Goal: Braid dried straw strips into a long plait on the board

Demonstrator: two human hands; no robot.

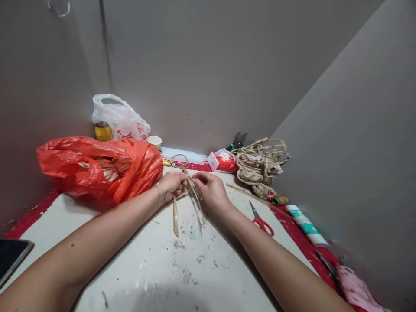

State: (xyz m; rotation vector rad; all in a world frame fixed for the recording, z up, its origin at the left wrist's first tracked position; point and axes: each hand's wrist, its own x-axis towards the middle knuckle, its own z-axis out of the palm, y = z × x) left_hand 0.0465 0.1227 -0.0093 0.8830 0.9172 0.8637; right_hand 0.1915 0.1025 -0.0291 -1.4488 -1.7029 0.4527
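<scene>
Both hands meet over the white board, gripping tan dried plant-fibre strips (195, 196) that are gathered below a thin ring (179, 161). My left hand (172, 185) pinches the bundle from the left, fingers closed around it. From the other side, my right hand (209, 187) pinches the strips between thumb and fingers, close to the left fingertips. Loose ends hang down toward me, one of them wide and flat. The exact crossing of the strips is partly hidden by the fingers. Scissors with red handles (262, 224) lie right of my right hand.
A red plastic bag (143, 169) with reddish strands sits left, before a white bag (121, 117), yellow jar (103, 131) and paper cup (155, 141). Braided rope (253, 169) and a tissue box (222, 161) stand back right. A roll (307, 225) lies right, a phone (13, 258) left.
</scene>
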